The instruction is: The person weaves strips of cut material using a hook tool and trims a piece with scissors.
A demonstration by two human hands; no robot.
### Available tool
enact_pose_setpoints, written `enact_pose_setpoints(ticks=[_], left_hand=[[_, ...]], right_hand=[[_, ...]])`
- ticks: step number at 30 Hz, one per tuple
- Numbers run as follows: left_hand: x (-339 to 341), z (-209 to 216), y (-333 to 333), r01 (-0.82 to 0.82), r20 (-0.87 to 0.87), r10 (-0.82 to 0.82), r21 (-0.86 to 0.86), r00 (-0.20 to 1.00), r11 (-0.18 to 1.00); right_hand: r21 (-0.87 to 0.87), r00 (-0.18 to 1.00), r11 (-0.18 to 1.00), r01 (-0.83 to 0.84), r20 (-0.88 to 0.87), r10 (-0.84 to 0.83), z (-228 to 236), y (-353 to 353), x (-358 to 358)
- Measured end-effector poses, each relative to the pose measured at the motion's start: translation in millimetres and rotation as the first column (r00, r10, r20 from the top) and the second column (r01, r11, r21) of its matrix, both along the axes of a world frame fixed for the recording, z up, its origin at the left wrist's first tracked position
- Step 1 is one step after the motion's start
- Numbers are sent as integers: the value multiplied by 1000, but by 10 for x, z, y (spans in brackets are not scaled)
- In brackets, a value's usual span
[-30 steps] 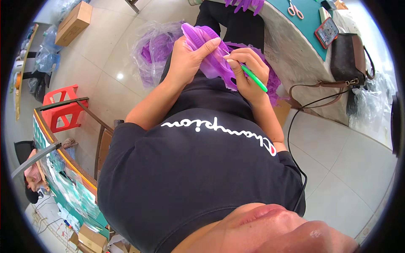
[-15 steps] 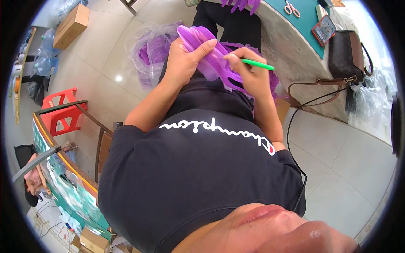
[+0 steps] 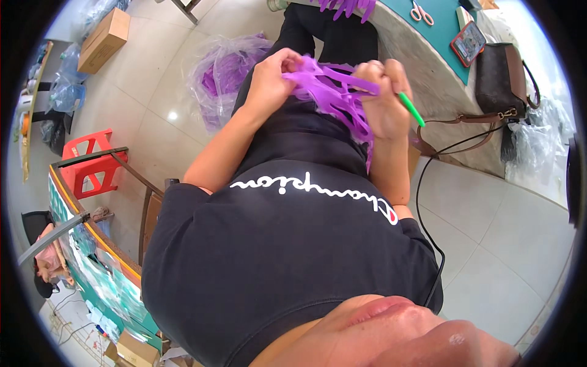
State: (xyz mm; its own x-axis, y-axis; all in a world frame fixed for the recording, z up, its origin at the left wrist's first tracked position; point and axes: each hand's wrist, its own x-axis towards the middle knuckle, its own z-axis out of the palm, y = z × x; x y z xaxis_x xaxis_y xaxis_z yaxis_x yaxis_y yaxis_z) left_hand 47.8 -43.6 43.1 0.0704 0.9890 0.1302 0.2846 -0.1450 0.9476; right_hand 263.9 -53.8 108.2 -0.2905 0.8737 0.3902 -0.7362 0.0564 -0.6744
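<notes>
A thin, soft purple piece with cut-out loops [image 3: 330,92] is stretched between my hands above my lap. My left hand [image 3: 273,81] pinches its left end, fingers closed. My right hand [image 3: 386,98] is a closed fist around a slim green pen-like tool [image 3: 411,110], whose green end sticks out toward the lower right; its tip is hidden in the fist. One purple strand runs taut up to the right fingers and appears gripped there too. Loose purple loops hang down beside the right wrist.
A clear plastic bag of purple pieces [image 3: 223,79] lies on the floor at left. On the green-topped table, right, are scissors [image 3: 422,13] and a phone [image 3: 469,44]. A brown bag [image 3: 502,79], black cable [image 3: 419,189], red stool [image 3: 88,165] and cardboard box [image 3: 104,40] stand around.
My right hand has pulled right, away from my left, drawing a purple strand taut. The green tool now tilts downward. My left hand has shifted its hold, and the purple piece has bunched up.
</notes>
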Motion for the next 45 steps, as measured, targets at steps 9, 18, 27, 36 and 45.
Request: enact_pose_setpoints(ticks=[9,18,27,36,45], left_hand=[[-194,-7,131,487,752,108,-521,650,701],[-2,621,-151,370,754,-43,-271,655,888],[98,692,-278,283,680,-136,-110,721,953],[108,691,-282,224,645,-124,-76,754,971],[114,738,-296,219,621,-124,-79,774,973]], right_hand=[[76,863,905,419,278,-423,-246,556,254],[111,904,944,312,272,-330,-176,36,-257],[297,809,906,302,422,-408,-167,-132,-299],[270,800,911,311,443,-404,-157,-126,-294],[256,798,907,334,437,-416,-152,-141,-296]])
